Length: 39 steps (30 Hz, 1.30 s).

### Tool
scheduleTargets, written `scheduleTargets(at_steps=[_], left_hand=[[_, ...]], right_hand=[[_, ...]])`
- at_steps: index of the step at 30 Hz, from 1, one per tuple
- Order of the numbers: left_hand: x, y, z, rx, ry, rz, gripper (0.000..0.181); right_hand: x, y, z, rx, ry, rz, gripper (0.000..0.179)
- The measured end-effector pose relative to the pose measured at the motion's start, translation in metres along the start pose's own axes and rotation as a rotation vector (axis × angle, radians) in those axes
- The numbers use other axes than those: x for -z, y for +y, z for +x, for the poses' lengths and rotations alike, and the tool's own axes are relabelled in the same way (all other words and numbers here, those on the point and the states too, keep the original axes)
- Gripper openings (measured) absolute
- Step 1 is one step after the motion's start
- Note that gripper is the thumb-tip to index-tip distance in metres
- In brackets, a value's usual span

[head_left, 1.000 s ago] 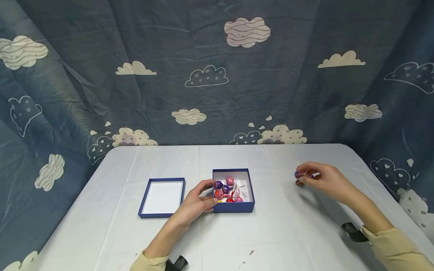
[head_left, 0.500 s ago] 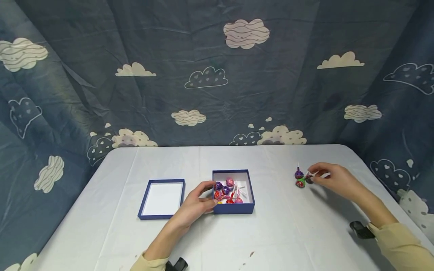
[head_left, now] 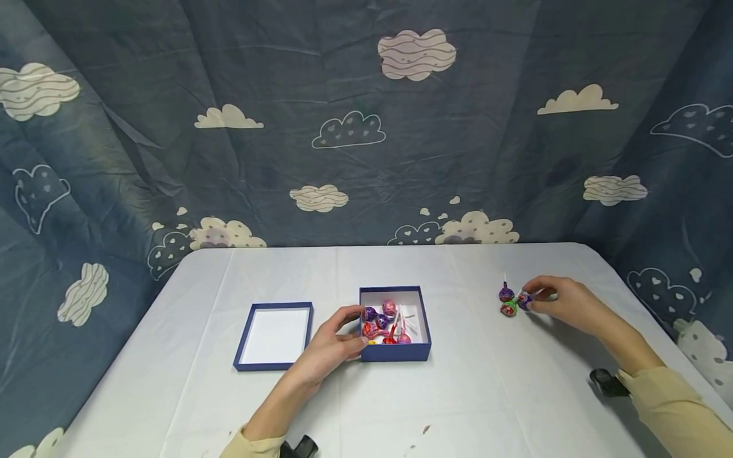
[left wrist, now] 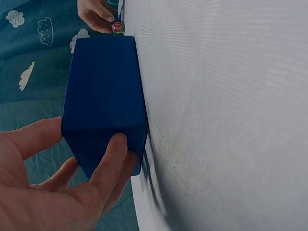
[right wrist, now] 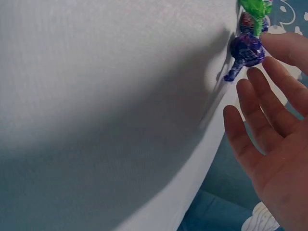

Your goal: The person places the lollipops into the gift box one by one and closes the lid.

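Note:
A blue box (head_left: 395,353) with a pale inside stands mid-table, holding several wrapped lollipops (head_left: 389,308). My left hand (head_left: 331,337) grips the box's left end; in the left wrist view its fingers spread over the blue walls (left wrist: 103,86). At the right, my right hand (head_left: 564,305) has thumb and index finger at a purple-wrapped lollipop (right wrist: 247,49), pinching its head. Beside it on the table sit another purple lollipop (head_left: 506,293), stick upward, and a red-and-green one (head_left: 508,309). The other right fingers are loosely extended.
Left of the box lies its blue-rimmed lid (head_left: 273,336), white inside facing up. A white cloth covers the table (head_left: 458,407), with small dark marks near the front. Behind hangs a dark blue curtain (head_left: 258,172) with cloud prints.
My right hand has moved slightly right, uncovering the purple and the red-and-green lollipops. The purple lollipop at its fingertips has turned. My left hand stays at the box.

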<state>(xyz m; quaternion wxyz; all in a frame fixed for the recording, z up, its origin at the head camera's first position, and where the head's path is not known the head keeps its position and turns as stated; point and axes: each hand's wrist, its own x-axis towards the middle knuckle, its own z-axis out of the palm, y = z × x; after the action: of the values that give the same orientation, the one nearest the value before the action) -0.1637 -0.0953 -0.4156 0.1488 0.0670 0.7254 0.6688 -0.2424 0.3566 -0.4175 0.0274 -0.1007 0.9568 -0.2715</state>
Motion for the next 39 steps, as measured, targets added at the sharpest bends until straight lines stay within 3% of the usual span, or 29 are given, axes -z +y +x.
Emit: scheduleTargets(at_steps=[15,39], left_hand=[[-0.001,0.001,0.0,-0.003,0.001,-0.002,0.059],[-0.002,0.0,-0.001,-0.004,0.009,-0.004,0.06]], right_hand=[[-0.005,0.006,0.0,0.009,-0.011,-0.016,0.036],[-0.002,-0.03,-0.02,0.018,0.098,0.035,0.036]])
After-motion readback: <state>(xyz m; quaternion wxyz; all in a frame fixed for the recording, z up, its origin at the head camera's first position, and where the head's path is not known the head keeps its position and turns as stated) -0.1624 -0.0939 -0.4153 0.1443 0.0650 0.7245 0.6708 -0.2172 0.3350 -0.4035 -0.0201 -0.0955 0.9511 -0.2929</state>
